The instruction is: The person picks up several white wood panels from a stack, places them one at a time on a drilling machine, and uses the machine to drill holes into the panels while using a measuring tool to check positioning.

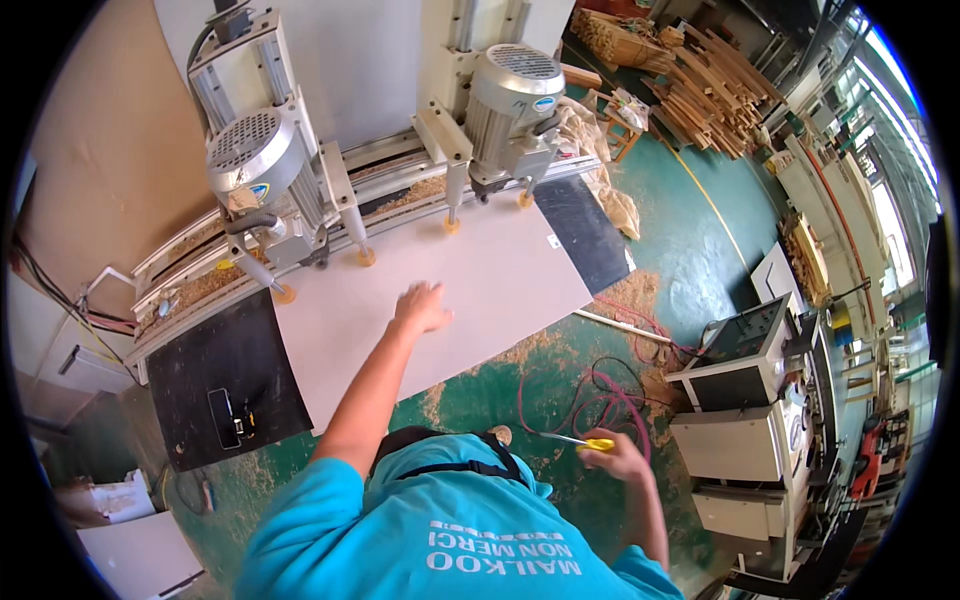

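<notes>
Nearest the camera, the person's right hand [622, 462] hung low beside the turquoise shirt, its fingers clamped round the yellow handle of a slim metal-shafted tool [585, 442], whose thin shaft pointed left toward the body. Under that hand lay the green-painted workshop floor [700, 250], strewn with sawdust, with a loose coil of red cable [600, 395] just beyond the tool. Farther out, the left hand [420, 308] lay palm down with fingers apart and flat on a large pale rectangular board [450, 285], touching it near its middle; the tool was well apart from this board, down on the person's right. The board rested on the dark counter [225, 385] of the machine, whose black surface showed at both ends of the board. On the left bare part of the counter lay a small black flat handset [223, 417]. Past the board's far edge stood a row of round orange-tipped clamp feet [366, 257], and above them two grey finned electric motors [255, 160] on a metal rail, with sawdust gathered in the rail's channel. To the right stood a pale cabinet with a sloped control panel [745, 335]. Farthest off, at the top right, lay stacks of long timber strips [715, 90] on the floor.
</notes>
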The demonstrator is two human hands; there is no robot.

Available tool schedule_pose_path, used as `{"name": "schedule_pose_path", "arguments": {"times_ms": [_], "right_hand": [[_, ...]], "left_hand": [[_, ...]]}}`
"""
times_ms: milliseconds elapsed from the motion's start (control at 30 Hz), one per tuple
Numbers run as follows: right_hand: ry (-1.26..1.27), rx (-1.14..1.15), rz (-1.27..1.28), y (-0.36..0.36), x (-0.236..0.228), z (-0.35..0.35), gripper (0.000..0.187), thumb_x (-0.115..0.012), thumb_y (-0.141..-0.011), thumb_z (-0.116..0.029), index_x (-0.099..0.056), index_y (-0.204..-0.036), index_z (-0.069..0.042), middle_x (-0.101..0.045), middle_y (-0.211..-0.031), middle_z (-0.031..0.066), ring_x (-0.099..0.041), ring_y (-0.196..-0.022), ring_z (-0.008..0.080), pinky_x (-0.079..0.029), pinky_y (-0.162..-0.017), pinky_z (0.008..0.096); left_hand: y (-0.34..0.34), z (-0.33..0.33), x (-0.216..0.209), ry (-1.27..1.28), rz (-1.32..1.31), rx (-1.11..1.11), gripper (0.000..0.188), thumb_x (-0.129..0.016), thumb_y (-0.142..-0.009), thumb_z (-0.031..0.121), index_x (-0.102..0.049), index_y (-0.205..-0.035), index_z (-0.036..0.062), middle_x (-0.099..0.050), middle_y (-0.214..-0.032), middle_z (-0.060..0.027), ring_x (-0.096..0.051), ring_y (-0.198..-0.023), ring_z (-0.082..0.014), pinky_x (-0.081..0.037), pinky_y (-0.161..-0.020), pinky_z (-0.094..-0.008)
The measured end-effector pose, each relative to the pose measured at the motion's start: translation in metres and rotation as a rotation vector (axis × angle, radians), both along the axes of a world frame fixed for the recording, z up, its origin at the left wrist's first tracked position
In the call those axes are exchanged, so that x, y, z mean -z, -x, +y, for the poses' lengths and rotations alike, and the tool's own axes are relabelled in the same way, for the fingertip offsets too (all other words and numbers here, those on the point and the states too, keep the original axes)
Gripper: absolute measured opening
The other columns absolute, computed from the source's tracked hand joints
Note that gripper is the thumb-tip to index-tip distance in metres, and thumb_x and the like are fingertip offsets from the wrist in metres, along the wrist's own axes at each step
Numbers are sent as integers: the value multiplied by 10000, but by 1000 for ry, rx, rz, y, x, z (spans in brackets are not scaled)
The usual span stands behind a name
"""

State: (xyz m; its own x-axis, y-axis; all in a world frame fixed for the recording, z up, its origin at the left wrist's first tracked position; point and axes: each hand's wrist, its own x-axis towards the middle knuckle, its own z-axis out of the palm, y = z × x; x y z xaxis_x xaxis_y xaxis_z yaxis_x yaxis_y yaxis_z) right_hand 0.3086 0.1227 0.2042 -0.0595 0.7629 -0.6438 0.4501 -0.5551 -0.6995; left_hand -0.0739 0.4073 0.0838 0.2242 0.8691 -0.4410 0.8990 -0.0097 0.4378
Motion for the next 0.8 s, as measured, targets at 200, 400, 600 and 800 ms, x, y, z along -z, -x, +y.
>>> {"name": "schedule_pose_path", "arguments": {"times_ms": [200,400,600,800], "right_hand": [[-180,206,-208,61,34,-8,478,-738,-806,-456,-686,-1083,-70,-713,-746,73,-706,-696,187,-527,-667,326],[-232,368,-194,44,40,-46,416,-750,-822,-370,-689,-1065,-38,-690,-696,45,-667,-631,143,-499,-601,302],[-255,463,-228,23,2,-69,364,-732,-831,-319,-673,-997,0,-678,-674,46,-657,-619,128,-483,-589,286],[-121,296,-160,38,8,-71,405,-747,-828,-371,-671,-1013,-18,-686,-701,59,-671,-637,149,-513,-604,296]], "left_hand": [[-60,30,-95,-732,116,129,708,-680,-835,403,-438,-1462,180,-221,-1602,-121,-117,-1507,-289,-114,-1200,-535],[-107,26,-120,-769,171,216,747,-676,-845,394,-378,-1505,209,-142,-1636,-100,-65,-1521,-269,-17,-1210,-539],[-127,8,-107,-899,151,169,775,-677,-835,405,-355,-1516,224,-117,-1641,-99,-73,-1519,-276,-27,-1210,-536],[-113,-11,-90,-792,65,168,839,-693,-821,385,-292,-1542,235,-120,-1638,-114,-78,-1517,-295,-45,-1206,-546]]}}
